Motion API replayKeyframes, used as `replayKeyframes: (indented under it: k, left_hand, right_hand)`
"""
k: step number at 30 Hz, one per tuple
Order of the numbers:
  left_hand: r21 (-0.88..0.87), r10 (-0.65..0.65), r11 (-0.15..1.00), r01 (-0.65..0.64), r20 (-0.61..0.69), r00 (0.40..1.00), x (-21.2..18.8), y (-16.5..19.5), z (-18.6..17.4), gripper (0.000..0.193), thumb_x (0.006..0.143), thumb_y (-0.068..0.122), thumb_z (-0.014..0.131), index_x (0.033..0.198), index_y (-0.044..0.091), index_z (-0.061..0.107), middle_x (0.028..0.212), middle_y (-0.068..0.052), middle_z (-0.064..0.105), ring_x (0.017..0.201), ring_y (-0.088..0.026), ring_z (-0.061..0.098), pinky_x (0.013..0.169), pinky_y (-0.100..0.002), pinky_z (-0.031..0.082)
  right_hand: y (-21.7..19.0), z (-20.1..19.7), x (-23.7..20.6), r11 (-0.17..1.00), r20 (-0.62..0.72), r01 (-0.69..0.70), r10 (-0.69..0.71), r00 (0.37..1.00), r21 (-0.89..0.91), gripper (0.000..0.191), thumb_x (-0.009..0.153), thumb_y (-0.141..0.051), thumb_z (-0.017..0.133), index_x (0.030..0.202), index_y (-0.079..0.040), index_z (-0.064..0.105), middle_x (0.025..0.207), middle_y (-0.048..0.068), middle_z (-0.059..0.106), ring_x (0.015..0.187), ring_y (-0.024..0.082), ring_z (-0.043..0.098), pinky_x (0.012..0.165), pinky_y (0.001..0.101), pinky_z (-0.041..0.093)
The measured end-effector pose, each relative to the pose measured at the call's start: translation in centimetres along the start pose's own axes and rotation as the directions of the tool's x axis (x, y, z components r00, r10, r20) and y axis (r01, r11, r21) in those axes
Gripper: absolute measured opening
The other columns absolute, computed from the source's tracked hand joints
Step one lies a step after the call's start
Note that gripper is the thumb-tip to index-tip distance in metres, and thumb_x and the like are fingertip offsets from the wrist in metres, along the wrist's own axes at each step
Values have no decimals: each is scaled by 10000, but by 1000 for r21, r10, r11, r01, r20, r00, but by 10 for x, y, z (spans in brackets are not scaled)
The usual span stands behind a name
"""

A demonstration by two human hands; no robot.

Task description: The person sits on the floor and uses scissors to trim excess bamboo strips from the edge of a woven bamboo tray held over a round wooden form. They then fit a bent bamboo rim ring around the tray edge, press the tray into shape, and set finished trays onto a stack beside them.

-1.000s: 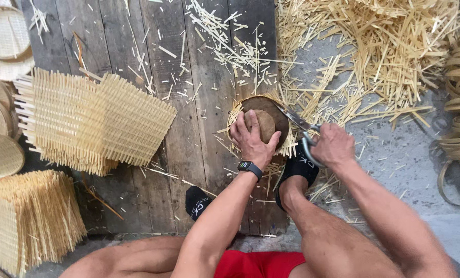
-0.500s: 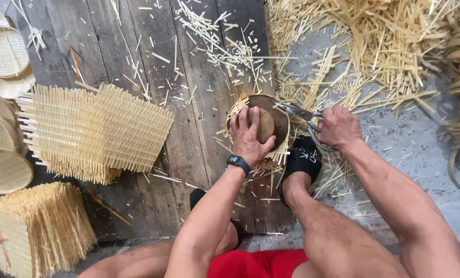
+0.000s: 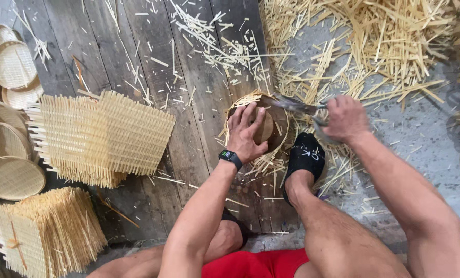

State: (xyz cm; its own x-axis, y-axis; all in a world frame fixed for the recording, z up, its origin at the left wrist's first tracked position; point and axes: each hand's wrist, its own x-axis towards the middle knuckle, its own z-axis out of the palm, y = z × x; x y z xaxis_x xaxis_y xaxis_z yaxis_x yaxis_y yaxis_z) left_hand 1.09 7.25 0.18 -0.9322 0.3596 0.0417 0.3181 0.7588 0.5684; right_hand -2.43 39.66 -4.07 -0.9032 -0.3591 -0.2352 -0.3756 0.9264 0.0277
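1. Since half a second earlier: left hand (image 3: pixel 248 134) barely shifted, pressed flat as before on the round wooden form (image 3: pixel 265 126); right hand (image 3: pixel 345 118) slid slightly outward with the shears (image 3: pixel 304 108).
2. Left hand: fingers spread, palm down, pinning the woven bamboo piece (image 3: pixel 258 128) over the form.
3. Right hand: clenched around the shears' handles, blades reaching the piece's upper right rim.
4. Black shoe (image 3: pixel 304 154) planted just right of the piece.
5. Progress, judged: upper rim trimmed close; loose strip ends jutting below and left, uncut.
6. Farther left of the piece: stacked woven mats (image 3: pixel 103 136), finished round trays (image 3: pixel 11 177). Above and right: bamboo offcuts (image 3: pixel 374 36) heaped.
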Motion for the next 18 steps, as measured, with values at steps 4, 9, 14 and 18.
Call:
replayKeyframes:
  k: [4, 9, 14, 18]
  left_hand:
    - [-18, 36, 999, -34, 73, 997, 3, -3, -9, 998, 615, 293, 842, 1529, 218, 447, 1619, -100, 339, 1470, -399, 311, 1200, -582, 289]
    - [100, -252, 961, 258, -71, 965, 1, 12, -4, 1133, 498, 404, 925, 1481, 228, 389, 1507, -204, 338, 1419, -429, 304, 1170, -635, 233]
    - [24, -388, 914, 404, -233, 892, -6, 27, 20, 1148, 586, 443, 930, 1536, 151, 356, 1440, -243, 401, 1347, -447, 373, 1153, -604, 290]
    - [71, -260, 958, 277, -185, 948, -9, 16, 16, 1118, 550, 413, 924, 1504, 149, 404, 1418, -223, 415, 1320, -439, 403, 1147, -586, 309]
  right_hand:
    - [-26, 14, 18, 994, -234, 16, -41, 971, -107, 461, 760, -554, 683, 794, -98, 620, 712, 39, 526, 662, 173, 548, 571, 294, 501]
    - [-6, 17, 10, 1000, -70, 13, -13, 997, -7, 147, 949, -257, 654, 871, -137, 620, 712, 9, 503, 651, 126, 517, 617, 304, 469]
    - [-13, 12, 10, 996, -314, 43, -65, 947, -77, 514, 800, -559, 644, 782, -46, 622, 693, 86, 547, 621, 199, 536, 531, 335, 486]
    - [-30, 17, 18, 1000, -209, -22, 24, 978, 12, 278, 725, -306, 645, 823, -47, 617, 794, 119, 594, 738, 233, 580, 653, 376, 517]
